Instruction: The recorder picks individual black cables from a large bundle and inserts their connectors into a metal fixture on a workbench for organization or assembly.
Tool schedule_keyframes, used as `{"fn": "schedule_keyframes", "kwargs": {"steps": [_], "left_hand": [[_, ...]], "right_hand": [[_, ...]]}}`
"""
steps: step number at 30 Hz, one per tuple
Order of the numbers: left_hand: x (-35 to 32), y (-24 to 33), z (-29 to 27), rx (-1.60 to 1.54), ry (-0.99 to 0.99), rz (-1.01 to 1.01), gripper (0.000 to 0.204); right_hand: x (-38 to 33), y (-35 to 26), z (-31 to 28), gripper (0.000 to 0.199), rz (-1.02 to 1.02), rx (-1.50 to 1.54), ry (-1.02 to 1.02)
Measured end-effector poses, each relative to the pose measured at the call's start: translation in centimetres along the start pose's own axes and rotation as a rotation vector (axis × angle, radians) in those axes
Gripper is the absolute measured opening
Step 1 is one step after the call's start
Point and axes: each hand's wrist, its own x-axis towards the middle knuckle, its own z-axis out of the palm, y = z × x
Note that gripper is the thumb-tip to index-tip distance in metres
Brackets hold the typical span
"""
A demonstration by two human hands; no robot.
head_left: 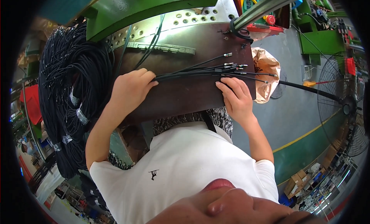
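Observation:
A bundle of thin black cables (185,74) lies across the dark brown tabletop (181,91), with bare metal terminals fanned out at its right end. My left hand (133,89) is closed around the bundle at its left part. Just below the terminal end, my right hand (237,94) rests at the table's near edge. Its fingers are loosely bent and slightly apart, with their tips close to the cables and nothing visible in them. Beyond my left hand, more black cable strands rise toward a metal strip (162,48) on the table.
At left hangs a large mass of black cables (77,65). A green machine frame (154,11) and a perforated metal plate (192,18) stand at the far side. A brown paper bag (266,75) is beyond the right edge, with a black fan (347,104) farther right.

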Motion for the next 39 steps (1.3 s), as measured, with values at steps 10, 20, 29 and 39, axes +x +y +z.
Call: {"fn": "schedule_keyframes", "kwargs": {"steps": [10,20,29,39], "left_hand": [[10.1,5.3,1.8,-1.062,-0.782,-0.326,0.027],[4.4,9.4,2.8,-1.474,-0.238,-0.345,0.015],[-3.2,9.0,5.1,-1.874,0.352,-0.427,0.028],[-8.2,8.8,6.1,-1.737,0.423,-0.621,0.029]], "right_hand": [[0.4,-0.9,0.2,0.037,0.017,-0.098,0.048],[4.1,-1.8,-1.3,0.026,0.626,1.22,0.345],[8.3,-5.8,2.6,0.008,0.129,0.996,-0.228],[15.0,-0.6,7.6,0.037,-0.217,0.023,-0.119]]}}
